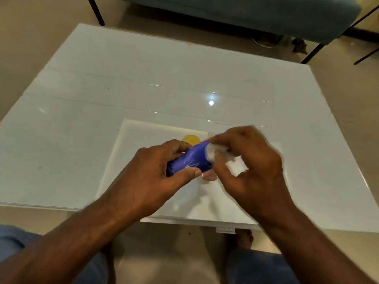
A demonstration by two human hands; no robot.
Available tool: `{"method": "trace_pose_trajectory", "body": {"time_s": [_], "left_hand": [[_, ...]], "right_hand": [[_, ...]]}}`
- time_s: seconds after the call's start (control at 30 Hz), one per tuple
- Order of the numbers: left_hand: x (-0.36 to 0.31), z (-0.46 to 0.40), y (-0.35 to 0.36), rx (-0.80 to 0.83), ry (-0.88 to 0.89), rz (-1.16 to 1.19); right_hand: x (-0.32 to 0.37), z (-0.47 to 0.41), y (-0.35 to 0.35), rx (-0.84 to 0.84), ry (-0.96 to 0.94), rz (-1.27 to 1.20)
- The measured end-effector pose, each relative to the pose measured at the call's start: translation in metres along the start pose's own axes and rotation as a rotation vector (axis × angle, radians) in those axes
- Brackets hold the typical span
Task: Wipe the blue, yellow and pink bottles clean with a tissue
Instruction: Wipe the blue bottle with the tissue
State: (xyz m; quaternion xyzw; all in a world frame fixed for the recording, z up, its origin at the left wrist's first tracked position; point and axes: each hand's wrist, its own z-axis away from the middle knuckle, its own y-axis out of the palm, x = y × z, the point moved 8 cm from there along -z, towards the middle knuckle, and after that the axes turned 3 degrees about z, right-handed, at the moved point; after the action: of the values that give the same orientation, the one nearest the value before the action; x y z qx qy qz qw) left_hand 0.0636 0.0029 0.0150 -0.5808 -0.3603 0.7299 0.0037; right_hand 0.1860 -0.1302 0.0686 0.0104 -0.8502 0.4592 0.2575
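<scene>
Head view: left hand grips the blue bottle while right hand pinches the tissue against it; yellow bottle waits, pink unseen.

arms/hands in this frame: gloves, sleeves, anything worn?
Both bare: no gloves on the left hand or right hand, and no sleeves on either forearm as far as the frame shows. No watch, ring or band is visible, though the image is blurred. Blue trousers cover the knees at the lower edge.
</scene>
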Motion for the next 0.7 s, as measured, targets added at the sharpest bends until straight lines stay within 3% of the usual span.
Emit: {"method": "trace_pose_trajectory", "body": {"time_s": [0.1,0.27,0.33,0.5,0.63,0.7], "left_hand": [[-0.001,-0.002,0.000,-0.022,0.006,0.004],[0.000,-0.005,-0.006,-0.039,-0.008,0.006],[-0.002,-0.004,-0.005,-0.033,0.005,0.015],[-0.003,-0.005,0.000,-0.028,0.006,0.025],[-0.003,-0.006,-0.003,-0.028,0.009,0.037],[-0.005,-0.006,-0.001,-0.011,0.013,0.063]], "right_hand": [[0.032,0.013,0.021,0.106,-0.188,0.022],[-0.020,-0.006,-0.014,-0.079,0.083,0.046],[-0.016,-0.003,-0.013,-0.074,0.107,0.015],[0.025,0.008,0.016,0.066,-0.145,0.018],[-0.026,-0.006,-0.014,-0.082,0.146,0.033],[-0.023,-0.003,-0.015,-0.097,0.158,-0.006]]}}
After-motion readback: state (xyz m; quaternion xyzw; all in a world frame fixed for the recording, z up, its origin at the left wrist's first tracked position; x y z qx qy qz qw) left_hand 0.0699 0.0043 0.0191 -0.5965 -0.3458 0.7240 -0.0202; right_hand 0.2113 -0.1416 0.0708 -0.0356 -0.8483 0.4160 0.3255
